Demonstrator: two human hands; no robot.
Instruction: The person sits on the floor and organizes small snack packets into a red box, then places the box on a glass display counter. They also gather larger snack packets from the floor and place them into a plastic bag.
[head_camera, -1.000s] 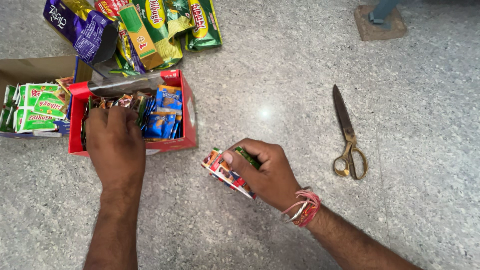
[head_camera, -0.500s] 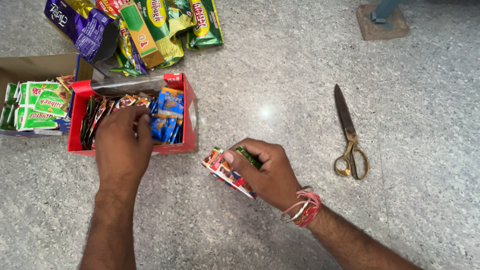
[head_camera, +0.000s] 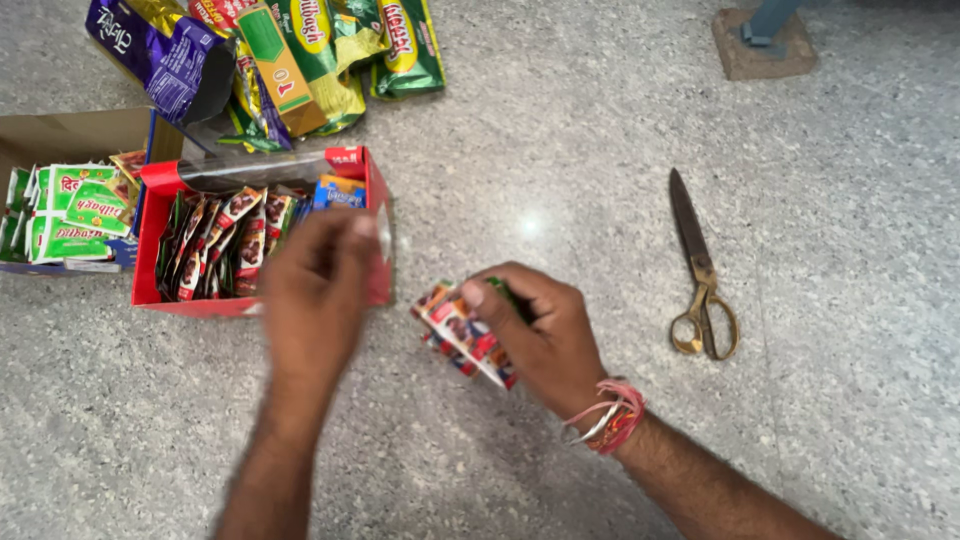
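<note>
My right hand (head_camera: 545, 335) rests on the stone floor, shut on a small stack of red, white and green sachets (head_camera: 462, 335); red and white threads circle its wrist. My left hand (head_camera: 315, 290) hovers, blurred, over the right end of a red cardboard box (head_camera: 148, 240), its fingertips near the box's right wall. Its palm faces down, so I cannot see whether it holds anything. The box holds several brown and red sachets (head_camera: 225, 245) standing on edge and a blue packet (head_camera: 340, 190) at its far right corner.
Brass-handled scissors (head_camera: 703, 275) lie shut on the floor to the right. A brown carton (head_camera: 60, 135) with green and white packets (head_camera: 75, 210) sits left of the red box. Larger snack bags (head_camera: 290, 60) are piled behind. A wooden block (head_camera: 760, 45) sits at top right.
My left hand has lifted off the sachets in the red box and moved right, toward my right hand. My right hand and its stack have stayed put.
</note>
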